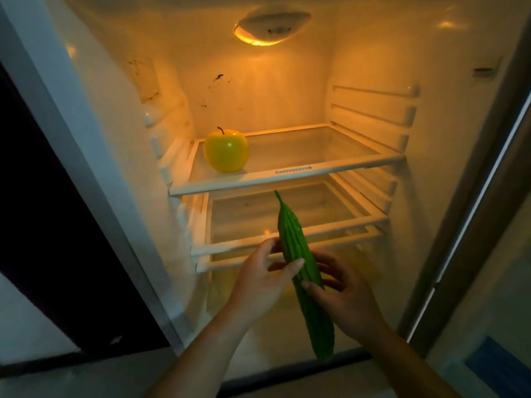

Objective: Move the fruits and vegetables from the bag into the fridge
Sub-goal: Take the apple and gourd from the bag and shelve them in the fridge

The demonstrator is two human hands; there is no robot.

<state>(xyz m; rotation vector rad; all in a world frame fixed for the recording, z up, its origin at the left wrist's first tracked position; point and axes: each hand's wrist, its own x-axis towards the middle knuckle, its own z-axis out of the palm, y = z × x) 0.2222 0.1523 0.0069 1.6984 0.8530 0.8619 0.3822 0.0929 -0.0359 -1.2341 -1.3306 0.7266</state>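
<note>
Altogether one yellow apple point(226, 151) sat on the top shelf point(230, 183). One bitter gourd point(290, 228) was gripped between left hand point(263, 275) and right hand point(346, 294), fingers curled round it.

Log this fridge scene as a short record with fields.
fridge: open, lamp lit
upper shelf: yellow apple at left end
green gourd: held in air, tip toward lower shelf
left hand: grips gourd's middle
right hand: grips gourd from the right
</note>
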